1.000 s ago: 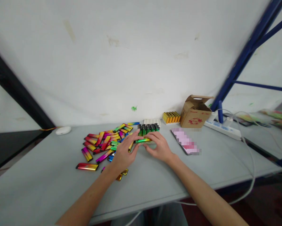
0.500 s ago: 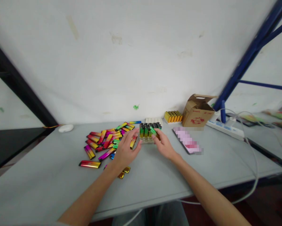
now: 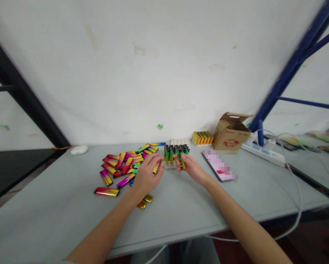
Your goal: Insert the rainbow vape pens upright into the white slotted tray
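Observation:
A yellow metallic lighter (image 3: 156,167) is held in the fingers of my left hand (image 3: 147,174), just left of the holder. My right hand (image 3: 192,168) is closed around a green-and-yellow lighter (image 3: 183,163) at the holder's right front corner; its fingers partly cover it. Between my hands, several green lighters with black tops (image 3: 171,152) stand upright in rows in a pale holder (image 3: 170,165). Many loose lighters (image 3: 127,165) in red, yellow, purple and green lie in a pile to the left, partly behind my left hand and forearm.
Behind the holder is another pale tray (image 3: 181,142). A block of orange-yellow lighters (image 3: 203,138) stands beside an open cardboard box (image 3: 231,135). A phone (image 3: 218,167) lies on the right, near a power strip (image 3: 264,152) and white cable. A white oval device (image 3: 79,150) sits far left.
My right hand has turned the green-and-yellow lighter from slanted to more upright and brought it lower at the holder. My left hand stays nearly in place with the yellow lighter.

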`<state>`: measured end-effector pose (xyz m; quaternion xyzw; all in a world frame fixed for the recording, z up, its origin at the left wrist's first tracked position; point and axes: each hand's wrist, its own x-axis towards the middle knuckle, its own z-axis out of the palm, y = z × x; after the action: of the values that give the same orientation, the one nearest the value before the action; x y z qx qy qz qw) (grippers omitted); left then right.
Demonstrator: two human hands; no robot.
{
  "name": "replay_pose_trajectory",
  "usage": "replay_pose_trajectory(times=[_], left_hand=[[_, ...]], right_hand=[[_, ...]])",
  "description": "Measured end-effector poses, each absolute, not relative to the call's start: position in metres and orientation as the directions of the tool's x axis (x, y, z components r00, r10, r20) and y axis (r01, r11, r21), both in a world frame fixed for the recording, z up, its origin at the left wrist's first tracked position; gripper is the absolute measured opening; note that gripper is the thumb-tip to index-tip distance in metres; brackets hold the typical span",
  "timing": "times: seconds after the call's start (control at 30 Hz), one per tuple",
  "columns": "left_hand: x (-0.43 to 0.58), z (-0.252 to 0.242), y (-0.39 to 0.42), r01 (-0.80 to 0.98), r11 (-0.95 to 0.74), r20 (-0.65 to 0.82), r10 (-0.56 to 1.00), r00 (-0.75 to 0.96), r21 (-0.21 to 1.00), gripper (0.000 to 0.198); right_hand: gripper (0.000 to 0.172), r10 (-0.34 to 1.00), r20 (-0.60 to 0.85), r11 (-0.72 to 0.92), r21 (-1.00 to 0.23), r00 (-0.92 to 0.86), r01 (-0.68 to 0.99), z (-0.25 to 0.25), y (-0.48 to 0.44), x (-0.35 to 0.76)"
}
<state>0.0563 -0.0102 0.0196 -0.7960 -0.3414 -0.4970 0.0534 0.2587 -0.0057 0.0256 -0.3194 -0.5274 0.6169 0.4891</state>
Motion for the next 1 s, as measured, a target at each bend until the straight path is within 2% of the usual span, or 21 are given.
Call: replay_pose_trajectory(times=[0.1, 0.2, 0.43, 1.0], left_hand=[[0.056, 0.019, -0.009, 0.598, -0.762, 0.830, 0.486, 0.274, 0.249, 0.014], [0.057, 0.019, -0.009, 0.601, -0.762, 0.832, 0.481, 0.276, 0.242, 0.011], [0.058, 0.018, -0.009, 0.601, -0.768, 0.837, 0.465, 0.287, 0.221, 0.011], [0.058, 0.021, -0.011, 0.611, -0.759, 0.834, 0.475, 0.281, 0.226, 0.013]], right_hand=[[0.037, 0.904, -0.012, -0.181, -0.917, -0.427, -0.357, 0.029, -0.006, 0.261], [0.043, 0.886, -0.071, -0.280, -0.871, -0.459, -0.405, 0.032, -0.005, 0.267], [0.044, 0.889, -0.065, -0.298, -0.834, -0.454, -0.464, 0.028, 0.001, 0.275], [0.027, 0.928, -0.136, -0.300, -0.826, -0.348, -0.478, 0.029, -0.002, 0.269]])
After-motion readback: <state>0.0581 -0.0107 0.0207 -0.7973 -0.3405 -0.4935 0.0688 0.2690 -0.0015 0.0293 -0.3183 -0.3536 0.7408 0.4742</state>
